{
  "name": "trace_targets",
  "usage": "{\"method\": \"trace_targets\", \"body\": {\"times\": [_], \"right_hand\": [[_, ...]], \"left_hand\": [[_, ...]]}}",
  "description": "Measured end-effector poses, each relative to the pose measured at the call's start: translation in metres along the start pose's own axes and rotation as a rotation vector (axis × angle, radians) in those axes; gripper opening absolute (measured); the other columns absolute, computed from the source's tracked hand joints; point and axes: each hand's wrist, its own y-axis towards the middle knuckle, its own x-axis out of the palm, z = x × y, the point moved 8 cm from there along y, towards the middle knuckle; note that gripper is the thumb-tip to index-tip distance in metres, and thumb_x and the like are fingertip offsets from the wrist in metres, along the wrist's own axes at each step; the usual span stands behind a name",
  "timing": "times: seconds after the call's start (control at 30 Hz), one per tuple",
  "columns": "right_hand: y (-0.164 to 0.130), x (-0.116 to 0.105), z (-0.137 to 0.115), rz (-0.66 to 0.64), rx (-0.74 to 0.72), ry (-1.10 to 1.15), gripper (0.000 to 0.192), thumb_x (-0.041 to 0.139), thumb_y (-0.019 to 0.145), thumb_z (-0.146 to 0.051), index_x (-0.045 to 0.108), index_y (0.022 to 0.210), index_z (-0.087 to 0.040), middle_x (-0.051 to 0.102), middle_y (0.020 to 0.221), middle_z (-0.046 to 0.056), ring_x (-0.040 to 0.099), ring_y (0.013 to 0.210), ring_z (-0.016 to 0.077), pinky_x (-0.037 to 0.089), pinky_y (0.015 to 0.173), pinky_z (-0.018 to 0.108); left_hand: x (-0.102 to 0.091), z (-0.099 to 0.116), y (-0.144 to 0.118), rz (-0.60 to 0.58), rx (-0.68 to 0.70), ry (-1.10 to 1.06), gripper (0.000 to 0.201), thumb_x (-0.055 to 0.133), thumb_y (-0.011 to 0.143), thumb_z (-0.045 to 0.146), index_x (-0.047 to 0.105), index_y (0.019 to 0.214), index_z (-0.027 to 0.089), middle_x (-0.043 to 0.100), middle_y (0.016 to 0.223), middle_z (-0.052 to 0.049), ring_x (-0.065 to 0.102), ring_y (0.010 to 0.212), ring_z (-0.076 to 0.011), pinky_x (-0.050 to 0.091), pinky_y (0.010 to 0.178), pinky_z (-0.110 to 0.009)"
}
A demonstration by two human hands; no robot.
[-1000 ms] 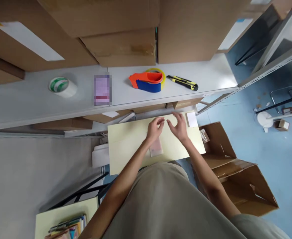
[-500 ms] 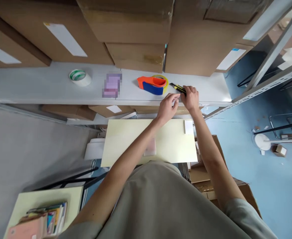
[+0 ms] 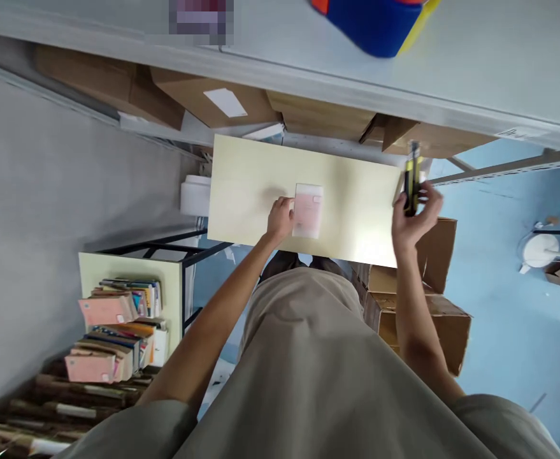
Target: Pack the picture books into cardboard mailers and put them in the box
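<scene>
My right hand (image 3: 418, 207) is closed around a black and yellow utility knife (image 3: 412, 182), held upright over the right end of a pale yellow table (image 3: 360, 204). A thin pink book (image 3: 308, 213), slightly blurred, lies near the table's middle. At the left edge of that book is my left hand (image 3: 280, 218), its fingers curled and the fingertips at the cover; how far they reach under it is hidden. On the shelf above, partly cut off by the frame, sits an orange and blue tape dispenser (image 3: 375, 25).
A grey shelf (image 3: 260, 67) spans the top, with cardboard boxes (image 3: 203, 95) beneath it. Stacks of books (image 3: 127, 299) stand on a side table (image 3: 88, 271) at left. Open cartons (image 3: 439, 255) are on the right, beside the blue floor (image 3: 504, 306).
The view has tilted down. My right hand has lifted the utility knife off the shelf and brought it over the table. My left hand has come down from the shelf to the pink book.
</scene>
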Motion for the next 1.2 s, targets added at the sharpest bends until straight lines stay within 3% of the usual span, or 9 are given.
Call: {"method": "trace_targets", "body": {"times": [0.1, 0.23, 0.37, 0.5, 0.7, 0.8, 1.0, 1.2], "right_hand": [[-0.074, 0.055, -0.004, -0.254, 0.118, 0.151, 0.056, 0.05, 0.109, -0.062, 0.063, 0.147, -0.023, 0.071, 0.133, 0.02, 0.073, 0.122, 0.0384, 0.064, 0.106, 0.068], [-0.14, 0.126, -0.024, -0.51, 0.357, 0.26, 0.053, 0.05, 0.108, -0.049, 0.059, 0.153, -0.022, 0.07, 0.142, 0.023, 0.071, 0.13, 0.0383, 0.063, 0.11, 0.064], [-0.171, 0.174, -0.049, -0.671, 0.499, 0.195, 0.06, 0.057, 0.102, -0.037, 0.055, 0.16, -0.02, 0.065, 0.147, 0.023, 0.073, 0.128, 0.036, 0.065, 0.11, 0.053], [-0.183, 0.207, -0.076, -0.788, 0.45, 0.093, 0.058, 0.065, 0.098, -0.033, 0.061, 0.155, -0.021, 0.063, 0.147, 0.02, 0.075, 0.126, 0.0349, 0.066, 0.108, 0.046], [-0.183, 0.234, -0.115, -0.802, 0.296, 0.025, 0.057, 0.051, 0.113, -0.036, 0.053, 0.167, -0.017, 0.067, 0.154, 0.021, 0.074, 0.131, 0.0345, 0.066, 0.104, 0.045], [-0.185, 0.24, -0.129, -0.856, 0.273, -0.074, 0.059, 0.044, 0.117, -0.034, 0.05, 0.173, -0.02, 0.068, 0.153, 0.019, 0.077, 0.123, 0.032, 0.066, 0.097, 0.04], [-0.19, 0.238, -0.145, -0.892, 0.315, -0.216, 0.061, 0.043, 0.118, -0.029, 0.047, 0.179, -0.027, 0.066, 0.152, 0.016, 0.079, 0.103, 0.0243, 0.064, 0.084, 0.032], [-0.188, 0.236, -0.156, -0.899, 0.323, -0.259, 0.062, 0.041, 0.12, -0.028, 0.043, 0.181, -0.029, 0.063, 0.155, 0.016, 0.077, 0.103, 0.0222, 0.062, 0.081, 0.03]], "left_hand": [[0.011, -0.025, -0.001, -0.092, 0.059, 0.097, 0.06, 0.057, 0.085, -0.002, 0.071, 0.141, 0.015, 0.064, 0.161, -0.022, 0.051, 0.164, -0.0355, 0.044, 0.138, -0.056], [0.028, -0.032, 0.004, -0.193, 0.104, 0.15, 0.062, 0.06, 0.086, 0.001, 0.067, 0.146, 0.013, 0.047, 0.178, -0.025, 0.035, 0.175, -0.039, 0.038, 0.139, -0.063], [0.029, -0.029, 0.006, -0.239, 0.142, 0.203, 0.059, 0.066, 0.09, 0.008, 0.067, 0.148, 0.016, 0.047, 0.18, -0.024, 0.034, 0.175, -0.0417, 0.04, 0.136, -0.066], [0.017, -0.033, 0.012, -0.29, 0.216, 0.221, 0.062, 0.07, 0.091, 0.014, 0.065, 0.153, 0.016, 0.047, 0.18, -0.023, 0.038, 0.172, -0.0427, 0.04, 0.136, -0.064], [-0.004, -0.044, 0.036, -0.383, 0.395, 0.344, 0.062, 0.056, 0.104, 0.02, 0.057, 0.166, 0.013, 0.044, 0.185, -0.02, 0.035, 0.175, -0.0391, 0.037, 0.141, -0.062], [-0.008, -0.047, 0.043, -0.452, 0.47, 0.373, 0.06, 0.051, 0.107, 0.021, 0.059, 0.165, 0.012, 0.046, 0.183, -0.02, 0.039, 0.174, -0.0382, 0.038, 0.141, -0.061], [-0.008, -0.049, 0.044, -0.508, 0.534, 0.444, 0.066, 0.05, 0.105, 0.017, 0.054, 0.17, 0.01, 0.041, 0.186, -0.021, 0.038, 0.174, -0.0398, 0.041, 0.138, -0.063], [-0.009, -0.046, 0.042, -0.499, 0.547, 0.438, 0.069, 0.052, 0.102, 0.012, 0.054, 0.171, 0.012, 0.044, 0.184, -0.02, 0.038, 0.173, -0.0405, 0.043, 0.137, -0.063]]}}
